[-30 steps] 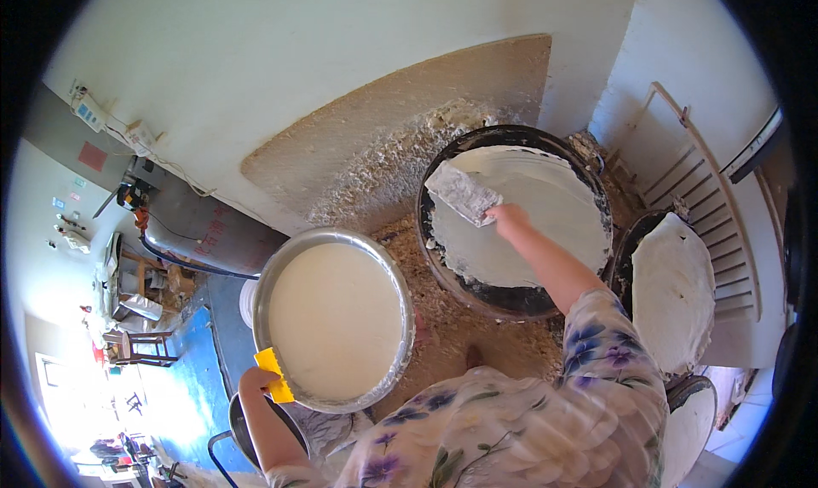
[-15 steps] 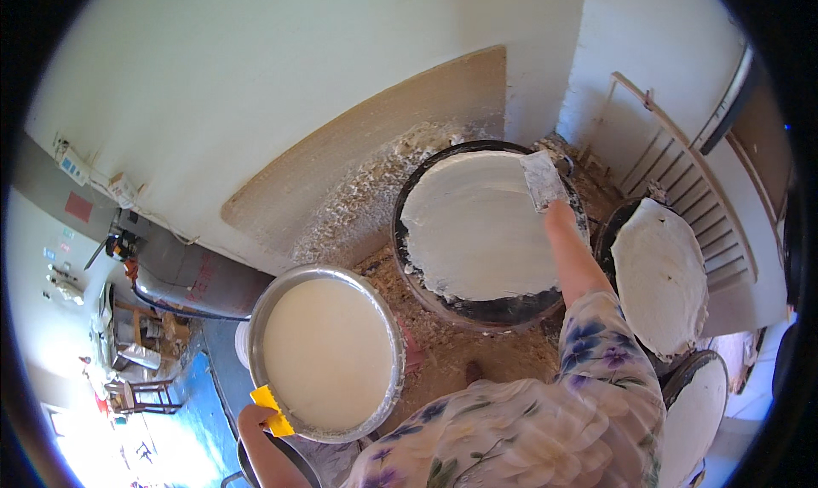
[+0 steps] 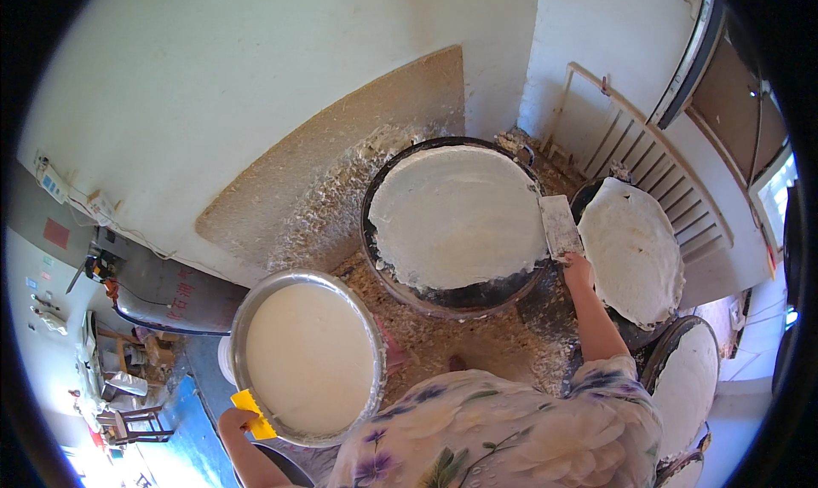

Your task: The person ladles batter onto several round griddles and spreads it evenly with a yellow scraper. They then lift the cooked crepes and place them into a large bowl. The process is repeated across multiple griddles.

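My right hand (image 3: pixel 578 269) grips a pale, batter-smeared flat scraper (image 3: pixel 559 225) at the right edge of a large black round pan (image 3: pixel 511 296), where it lies between that pan and an oval-looking sheet (image 3: pixel 632 249) on the pan beside it. A thin pale layer (image 3: pixel 452 211) covers most of the large pan, with dark surface showing along the lower right. My left hand (image 3: pixel 236 421) grips a yellow scraper (image 3: pixel 253 411) against the lower-left rim of a wide metal basin (image 3: pixel 239 347) filled with creamy liquid (image 3: pixel 311 352).
More coated round pans (image 3: pixel 686 386) stand at the lower right. A grey cylinder with hoses (image 3: pixel 170 300) and a wooden chair (image 3: pixel 135 424) are at the left. A stained wall (image 3: pixel 375 87) backs the pans; a slatted railing (image 3: pixel 648 155) stands at the right.
My right hand has carried the scraper from the pan's left side across to beyond its right edge, leaving a smoother layer. My left hand stays at the basin rim as the view has shifted.
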`<move>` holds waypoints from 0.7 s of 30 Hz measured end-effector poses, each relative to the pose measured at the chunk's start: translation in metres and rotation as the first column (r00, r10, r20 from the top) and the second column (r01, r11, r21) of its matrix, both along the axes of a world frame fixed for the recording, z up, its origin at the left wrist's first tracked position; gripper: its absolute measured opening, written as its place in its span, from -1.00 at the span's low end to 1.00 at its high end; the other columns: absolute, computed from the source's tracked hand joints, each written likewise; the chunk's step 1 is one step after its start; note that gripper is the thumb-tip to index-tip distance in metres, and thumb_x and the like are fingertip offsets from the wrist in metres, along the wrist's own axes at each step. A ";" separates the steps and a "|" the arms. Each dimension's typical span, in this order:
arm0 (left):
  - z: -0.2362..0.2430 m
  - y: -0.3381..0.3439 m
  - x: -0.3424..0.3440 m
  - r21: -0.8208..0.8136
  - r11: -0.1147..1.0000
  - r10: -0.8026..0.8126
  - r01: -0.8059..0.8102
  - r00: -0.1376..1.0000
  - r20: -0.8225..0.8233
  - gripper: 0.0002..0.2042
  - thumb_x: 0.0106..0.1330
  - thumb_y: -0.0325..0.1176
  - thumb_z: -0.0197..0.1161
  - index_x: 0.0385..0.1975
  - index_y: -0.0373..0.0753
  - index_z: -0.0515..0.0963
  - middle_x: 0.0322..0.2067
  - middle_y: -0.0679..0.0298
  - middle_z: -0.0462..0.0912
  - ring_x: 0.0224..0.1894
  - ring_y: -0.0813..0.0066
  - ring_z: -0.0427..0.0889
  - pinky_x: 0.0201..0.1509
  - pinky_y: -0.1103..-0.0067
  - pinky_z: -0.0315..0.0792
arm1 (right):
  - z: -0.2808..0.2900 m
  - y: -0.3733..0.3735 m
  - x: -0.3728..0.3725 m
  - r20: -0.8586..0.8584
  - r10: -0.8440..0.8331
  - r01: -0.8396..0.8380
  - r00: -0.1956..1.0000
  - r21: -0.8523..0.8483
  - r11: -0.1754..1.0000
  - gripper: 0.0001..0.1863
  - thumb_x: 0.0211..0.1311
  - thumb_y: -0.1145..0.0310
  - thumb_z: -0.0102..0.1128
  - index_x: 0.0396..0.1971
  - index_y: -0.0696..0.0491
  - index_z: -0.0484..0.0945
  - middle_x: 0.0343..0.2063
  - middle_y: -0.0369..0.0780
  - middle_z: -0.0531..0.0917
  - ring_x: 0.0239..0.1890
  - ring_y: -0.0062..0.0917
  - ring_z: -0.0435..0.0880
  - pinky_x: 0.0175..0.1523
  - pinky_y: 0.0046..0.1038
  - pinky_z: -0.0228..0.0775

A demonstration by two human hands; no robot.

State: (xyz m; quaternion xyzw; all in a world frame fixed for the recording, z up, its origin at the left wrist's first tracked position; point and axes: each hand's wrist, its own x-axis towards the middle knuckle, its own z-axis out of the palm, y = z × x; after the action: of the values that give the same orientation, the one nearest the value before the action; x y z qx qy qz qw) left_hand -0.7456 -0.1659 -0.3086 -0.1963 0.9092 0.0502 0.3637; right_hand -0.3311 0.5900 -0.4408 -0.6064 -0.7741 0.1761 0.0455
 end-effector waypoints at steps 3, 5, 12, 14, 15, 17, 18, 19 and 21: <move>-0.001 -0.001 0.007 -0.012 1.000 0.007 -0.007 1.000 0.013 -0.72 -0.09 -0.26 0.36 -0.43 -0.30 0.54 -0.59 0.25 0.56 -0.66 0.50 0.46 -0.58 0.60 0.36 | 0.004 0.009 -0.008 -0.002 0.010 -0.010 1.000 0.030 0.999 -0.66 0.00 0.44 0.12 -0.14 -0.08 0.50 -0.21 -0.13 0.57 -0.11 -0.27 0.53 -0.06 -0.29 0.39; 0.003 0.004 0.011 -0.026 1.000 0.014 -0.014 1.000 0.019 -0.72 -0.09 -0.26 0.36 -0.44 -0.30 0.54 -0.60 0.25 0.56 -0.66 0.50 0.46 -0.58 0.60 0.36 | 0.001 0.026 -0.028 0.017 0.004 -0.006 1.000 0.091 0.996 -0.72 0.01 0.43 0.08 -0.20 -0.04 0.52 -0.26 -0.10 0.58 -0.15 -0.24 0.54 -0.09 -0.28 0.39; 0.022 0.039 0.030 -0.096 0.995 0.032 -0.028 0.999 0.042 -0.73 -0.09 -0.25 0.36 -0.48 -0.29 0.54 -0.62 0.26 0.55 -0.67 0.51 0.45 -0.61 0.59 0.32 | 0.005 0.105 -0.186 0.149 0.074 -0.088 0.986 0.089 0.992 -0.78 0.12 0.38 -0.06 -0.28 0.09 0.52 -0.31 -0.07 0.59 -0.22 -0.24 0.57 -0.24 -0.24 0.43; 0.027 0.049 0.035 -0.118 0.992 0.039 -0.032 0.998 0.057 -0.74 -0.09 -0.24 0.36 -0.49 -0.28 0.55 -0.62 0.26 0.55 -0.67 0.52 0.44 -0.62 0.59 0.31 | 0.012 0.111 -0.248 0.151 0.185 -0.201 0.971 0.095 0.975 -0.75 0.16 0.32 -0.07 -0.25 0.10 0.51 -0.30 -0.07 0.59 -0.22 -0.27 0.58 -0.27 -0.26 0.44; 0.030 0.053 0.037 -0.128 0.991 0.037 -0.029 0.997 0.065 -0.74 -0.09 -0.24 0.36 -0.49 -0.28 0.55 -0.62 0.26 0.55 -0.68 0.52 0.44 -0.62 0.58 0.31 | 0.016 0.108 -0.279 0.141 0.265 -0.281 0.954 0.108 0.953 -0.73 0.17 0.29 -0.09 -0.25 0.09 0.51 -0.31 -0.07 0.59 -0.22 -0.28 0.58 -0.26 -0.27 0.44; 0.037 0.061 0.040 -0.143 0.989 0.046 -0.035 0.996 0.074 -0.74 -0.09 -0.24 0.36 -0.50 -0.28 0.55 -0.63 0.26 0.55 -0.68 0.52 0.44 -0.63 0.58 0.30 | 0.018 0.090 -0.335 -0.071 0.388 -0.379 0.919 0.107 0.919 -0.69 0.18 0.23 -0.13 -0.27 0.08 0.53 -0.32 -0.07 0.59 -0.22 -0.27 0.57 -0.23 -0.29 0.42; 0.040 0.065 0.040 -0.149 0.988 0.048 -0.036 0.996 0.076 -0.74 -0.09 -0.23 0.36 -0.51 -0.28 0.55 -0.63 0.26 0.54 -0.68 0.52 0.44 -0.63 0.58 0.29 | 0.015 0.072 -0.361 -0.307 0.436 -0.411 0.846 0.147 0.900 -0.69 0.15 0.22 -0.12 -0.29 0.08 0.54 -0.32 -0.06 0.59 -0.23 -0.25 0.57 -0.21 -0.27 0.40; 0.042 0.068 0.041 -0.151 0.988 0.049 -0.037 0.996 0.076 -0.75 -0.09 -0.23 0.36 -0.51 -0.27 0.55 -0.63 0.27 0.54 -0.68 0.53 0.44 -0.64 0.58 0.29 | 0.012 0.054 -0.387 -0.369 0.489 -0.469 0.790 0.149 0.871 -0.69 0.12 0.22 -0.11 -0.31 0.08 0.55 -0.32 -0.05 0.59 -0.23 -0.22 0.57 -0.18 -0.25 0.39; 0.044 0.071 0.041 -0.151 0.988 0.044 -0.032 0.996 0.077 -0.75 -0.09 -0.23 0.36 -0.52 -0.27 0.55 -0.64 0.27 0.54 -0.68 0.53 0.43 -0.64 0.58 0.28 | 0.004 0.009 -0.425 -0.353 0.567 -0.609 0.744 -0.010 0.793 -0.65 0.03 0.13 -0.05 -0.37 0.08 0.56 -0.29 -0.03 0.58 -0.23 -0.15 0.55 -0.16 -0.20 0.35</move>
State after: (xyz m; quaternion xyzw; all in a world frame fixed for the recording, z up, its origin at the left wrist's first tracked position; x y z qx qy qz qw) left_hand -0.7044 -0.0949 -0.2646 -0.2422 0.8913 -0.0193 0.3828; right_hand -0.7561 0.5994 -0.4366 -0.2940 -0.8940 0.3286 0.0792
